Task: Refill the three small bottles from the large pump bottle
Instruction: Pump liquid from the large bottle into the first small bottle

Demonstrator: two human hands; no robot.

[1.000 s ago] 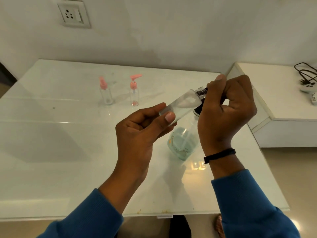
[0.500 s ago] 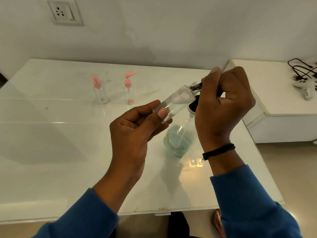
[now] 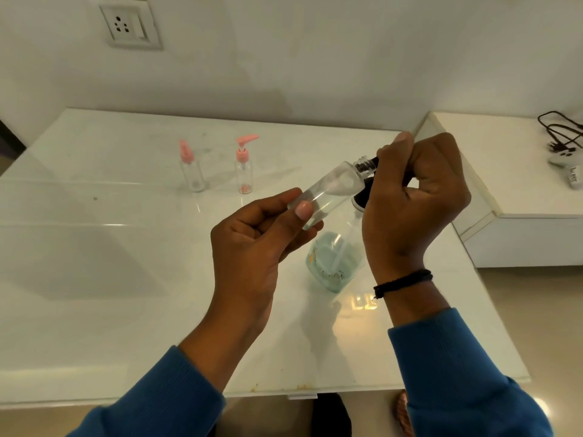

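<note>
Over the last second little shifts: the left hand [image 3: 252, 238] still pinches the tilted small bottle [image 3: 328, 192] mid-frame, the right hand [image 3: 413, 197] stays clenched on the large pump bottle [image 3: 334, 263] head, so filling continues.

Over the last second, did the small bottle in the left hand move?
No. The small bottle keeps its place above the large pump bottle; only the camera shifted.
</note>
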